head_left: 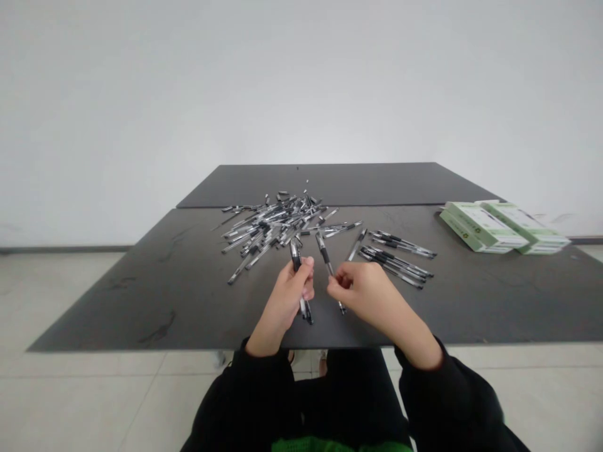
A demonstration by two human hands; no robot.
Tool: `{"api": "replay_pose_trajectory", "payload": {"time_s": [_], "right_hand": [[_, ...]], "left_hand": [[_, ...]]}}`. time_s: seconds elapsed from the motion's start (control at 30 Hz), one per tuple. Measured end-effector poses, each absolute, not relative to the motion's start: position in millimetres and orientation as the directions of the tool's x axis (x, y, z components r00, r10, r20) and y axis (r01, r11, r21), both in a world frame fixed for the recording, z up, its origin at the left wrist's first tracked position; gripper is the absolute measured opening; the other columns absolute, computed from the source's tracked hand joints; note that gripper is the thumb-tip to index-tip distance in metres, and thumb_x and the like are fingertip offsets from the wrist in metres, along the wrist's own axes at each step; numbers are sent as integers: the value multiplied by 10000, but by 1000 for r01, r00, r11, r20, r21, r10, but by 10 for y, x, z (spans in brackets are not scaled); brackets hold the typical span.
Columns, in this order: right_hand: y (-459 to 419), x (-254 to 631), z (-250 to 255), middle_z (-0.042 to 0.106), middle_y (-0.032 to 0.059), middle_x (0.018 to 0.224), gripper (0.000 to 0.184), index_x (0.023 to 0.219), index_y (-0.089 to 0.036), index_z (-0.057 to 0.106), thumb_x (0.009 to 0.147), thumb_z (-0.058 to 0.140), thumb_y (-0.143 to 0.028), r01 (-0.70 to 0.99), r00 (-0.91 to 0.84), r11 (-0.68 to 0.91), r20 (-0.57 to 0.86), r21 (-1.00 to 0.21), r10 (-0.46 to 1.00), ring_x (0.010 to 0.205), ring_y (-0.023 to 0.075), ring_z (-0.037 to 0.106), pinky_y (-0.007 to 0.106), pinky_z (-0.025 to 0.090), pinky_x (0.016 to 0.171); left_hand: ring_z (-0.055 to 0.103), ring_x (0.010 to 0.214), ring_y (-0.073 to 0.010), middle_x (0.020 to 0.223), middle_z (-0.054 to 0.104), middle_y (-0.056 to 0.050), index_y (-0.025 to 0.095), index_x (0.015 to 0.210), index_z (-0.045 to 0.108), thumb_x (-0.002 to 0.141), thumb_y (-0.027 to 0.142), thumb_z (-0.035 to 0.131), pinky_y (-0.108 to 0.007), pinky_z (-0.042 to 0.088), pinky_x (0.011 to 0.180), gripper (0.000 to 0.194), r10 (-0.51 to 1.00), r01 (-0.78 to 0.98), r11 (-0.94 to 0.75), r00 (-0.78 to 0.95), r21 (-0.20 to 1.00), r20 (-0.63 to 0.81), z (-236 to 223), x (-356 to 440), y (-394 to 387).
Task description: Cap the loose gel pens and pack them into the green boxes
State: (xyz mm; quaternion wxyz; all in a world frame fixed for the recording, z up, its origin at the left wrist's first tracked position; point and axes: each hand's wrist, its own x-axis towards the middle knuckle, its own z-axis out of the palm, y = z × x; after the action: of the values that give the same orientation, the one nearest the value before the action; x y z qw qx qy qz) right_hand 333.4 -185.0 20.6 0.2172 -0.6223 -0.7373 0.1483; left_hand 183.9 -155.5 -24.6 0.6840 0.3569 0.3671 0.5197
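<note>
My left hand (pixel 288 290) is wrapped round a small bundle of black and clear pens (pixel 296 252), whose ends stick out above and below the fist. To its right, my right hand (pixel 354 281) pinches a single pen (pixel 324 250) that slants with its dark grip toward the far side. Just beyond the right hand lies another loose pen (pixel 357 243). A big jumbled heap of pens (pixel 277 221) spreads beyond the left hand. Several pens lie side by side in two groups on the right, a nearer group (pixel 396 265) and a farther group (pixel 402 243).
Two green and white boxes, a left box (pixel 485 227) and a right box (pixel 527 227), lie at the right of the dark table (pixel 188 282). A seam crosses the tabletop behind the heap. The table's front edge runs close to my body. A white wall stands behind.
</note>
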Motion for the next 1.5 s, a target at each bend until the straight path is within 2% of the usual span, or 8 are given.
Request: {"api": "replay_pose_trajectory", "payload": {"time_s": [0.23, 0.43, 0.63, 0.87, 1.07, 1.3, 1.43, 1.5], "right_hand": [[-1820, 3192, 176, 738, 64, 738, 261, 791, -165, 689, 959, 519, -271, 790, -277, 270, 72, -550, 958, 626, 144, 635, 242, 383, 621], [-1087, 3699, 303, 754, 248, 1076, 382, 1067, -102, 752, 983, 404, -236, 946, 291, -286, 14, -151, 957, 1057, 337, 729, 360, 505, 823], [-720, 3777, 134, 728, 267, 1190, 386, 1189, -85, 735, 910, 573, -297, 947, 310, -316, -87, -56, 947, 1154, 353, 701, 377, 528, 876], [-772, 3719, 166, 757, 239, 1088, 351, 1091, -96, 759, 922, 525, -296, 945, 311, -308, 8, -111, 950, 1046, 319, 729, 318, 489, 764], [-1368, 3329, 427, 740, 63, 747, 358, 803, -181, 726, 988, 487, -374, 917, -160, 233, 237, -323, 958, 680, 169, 643, 272, 318, 613], [-1674, 3033, 378, 739, 48, 758, 303, 858, -181, 739, 1004, 525, -340, 815, -380, 388, 109, -431, 919, 644, 150, 619, 254, 318, 595], [-1087, 3559, 414, 714, 56, 648, 491, 792, -150, 738, 1049, 416, -417, 836, -207, 195, 35, -512, 978, 590, 146, 621, 244, 404, 612], [-664, 3865, 416, 730, 110, 662, 494, 800, -101, 762, 1044, 415, -353, 924, 31, -68, -103, -376, 994, 592, 170, 652, 264, 445, 623]], "left_hand": [[394, 484, -49, 539, 411, 69, 179, 594, 462, 739, 607, 791, -176, 349, 455, 560, 980, -352, 162, 169, 922, -107, -292, 1826, -1530], [426, 463, -52, 540, 392, 90, 193, 619, 415, 692, 585, 848, -170, 378, 431, 589, 967, -461, 190, 241, 867, -84, -67, 1700, -1524], [231, 360, -5, 479, 329, 129, 195, 638, 391, 748, 425, 849, -142, 243, 353, 523, 950, -522, 249, 296, 816, -100, -49, 1620, -1520], [255, 349, -7, 455, 333, 116, 194, 578, 365, 773, 304, 786, -154, 250, 352, 476, 947, -555, 288, 287, 780, -146, -66, 1608, -1415], [261, 363, -9, 466, 335, 132, 190, 641, 437, 691, 535, 862, -154, 227, 361, 549, 989, -541, 140, 109, 829, -96, -34, 1722, -1342], [417, 434, -46, 511, 439, 89, 187, 633, 468, 636, 514, 887, -178, 332, 417, 531, 996, -415, 85, 20, 906, -84, -57, 1795, -1401], [253, 394, -24, 482, 293, 113, 210, 584, 358, 753, 443, 819, -173, 233, 381, 544, 999, -405, 41, 42, 913, -27, 6, 1742, -1391], [294, 414, -33, 492, 321, 108, 208, 613, 379, 756, 397, 821, -169, 283, 402, 502, 1000, -424, 3, 17, 906, 4, 49, 1726, -1384]]}}
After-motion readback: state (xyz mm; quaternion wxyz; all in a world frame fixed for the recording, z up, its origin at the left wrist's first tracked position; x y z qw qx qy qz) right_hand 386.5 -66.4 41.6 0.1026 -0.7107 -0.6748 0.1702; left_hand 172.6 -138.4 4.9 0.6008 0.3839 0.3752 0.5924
